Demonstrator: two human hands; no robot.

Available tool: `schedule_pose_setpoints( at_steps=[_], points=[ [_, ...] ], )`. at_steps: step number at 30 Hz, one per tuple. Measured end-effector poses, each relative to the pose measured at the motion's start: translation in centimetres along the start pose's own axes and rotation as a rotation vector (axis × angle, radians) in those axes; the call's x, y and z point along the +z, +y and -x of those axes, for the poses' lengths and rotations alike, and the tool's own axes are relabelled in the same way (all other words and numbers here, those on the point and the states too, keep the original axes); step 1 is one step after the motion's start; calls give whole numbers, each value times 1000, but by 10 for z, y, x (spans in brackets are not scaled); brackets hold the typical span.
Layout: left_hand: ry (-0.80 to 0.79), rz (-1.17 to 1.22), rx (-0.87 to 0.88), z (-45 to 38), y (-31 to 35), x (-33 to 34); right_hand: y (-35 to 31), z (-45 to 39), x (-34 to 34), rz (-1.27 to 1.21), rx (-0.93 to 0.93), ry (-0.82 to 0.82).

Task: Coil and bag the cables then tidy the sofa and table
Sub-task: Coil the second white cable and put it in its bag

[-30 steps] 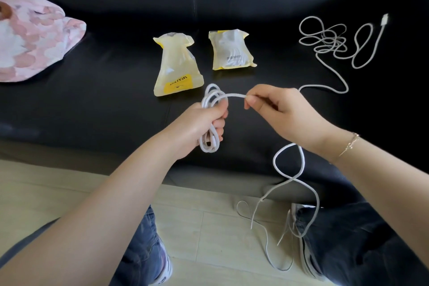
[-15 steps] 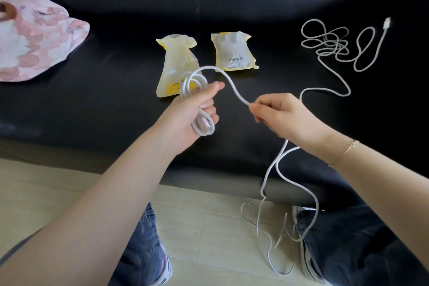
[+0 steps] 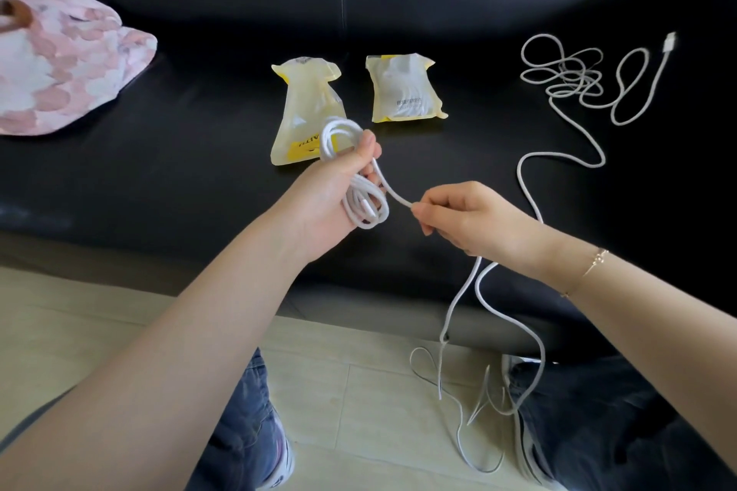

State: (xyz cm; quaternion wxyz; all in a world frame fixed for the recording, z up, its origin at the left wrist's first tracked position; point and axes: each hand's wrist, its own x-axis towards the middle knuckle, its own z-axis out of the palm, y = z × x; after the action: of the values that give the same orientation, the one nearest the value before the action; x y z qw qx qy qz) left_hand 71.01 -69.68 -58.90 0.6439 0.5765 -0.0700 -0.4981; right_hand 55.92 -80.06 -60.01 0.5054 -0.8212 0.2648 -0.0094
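Observation:
My left hand (image 3: 335, 191) grips a coil of white cable (image 3: 365, 207) over the black sofa seat (image 3: 179, 171). A short stretch of the same cable runs to my right hand (image 3: 466, 217), which pinches it just right of the coil. Below that hand the cable hangs in loose loops (image 3: 478, 371) to the floor. Another white cable (image 3: 578, 80) lies tangled on the seat at the right, its plug at the far end. Two yellowish plastic bags lie behind my hands: the left bag (image 3: 305, 108) looks empty, the right bag (image 3: 402, 90) holds something white.
A pink and white patterned cushion (image 3: 60, 64) lies on the sofa at the far left. Pale floor tiles (image 3: 359, 391) run along the sofa's front edge. My knees in blue jeans and my shoes sit at the bottom of the view.
My right hand has moved down and closer to the coil, laying another loop into my left hand. The arc of cable between the hands has shortened.

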Motion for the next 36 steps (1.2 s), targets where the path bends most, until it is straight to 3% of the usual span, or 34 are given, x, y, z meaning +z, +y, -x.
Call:
schedule_pose_setpoints(
  at_steps=[4,10,15,19,25,28,33,36],
  points=[
    [42,201,-115,-1,0,2,2,-1,1,-11,4,-18],
    [-54,419,-131,0,-2,4,2,1,2,-50,38,-101],
    [62,191,-18,2,5,-3,1,6,-10,-4,135,-168],
    [210,-362,169,1,8,-11,1,17,-28,-28,190,-218],
    [72,-767,210,21,0,-24,4,46,-25,-29,124,-89],
    [-31,-779,136,33,-7,-25,0,54,-5,67,-20,-6],
    [60,-584,59,53,-29,-21,-3,47,12,67,-160,53],
    [-27,-541,-43,53,-37,-15,-1,42,20,74,-208,151]
  ],
)
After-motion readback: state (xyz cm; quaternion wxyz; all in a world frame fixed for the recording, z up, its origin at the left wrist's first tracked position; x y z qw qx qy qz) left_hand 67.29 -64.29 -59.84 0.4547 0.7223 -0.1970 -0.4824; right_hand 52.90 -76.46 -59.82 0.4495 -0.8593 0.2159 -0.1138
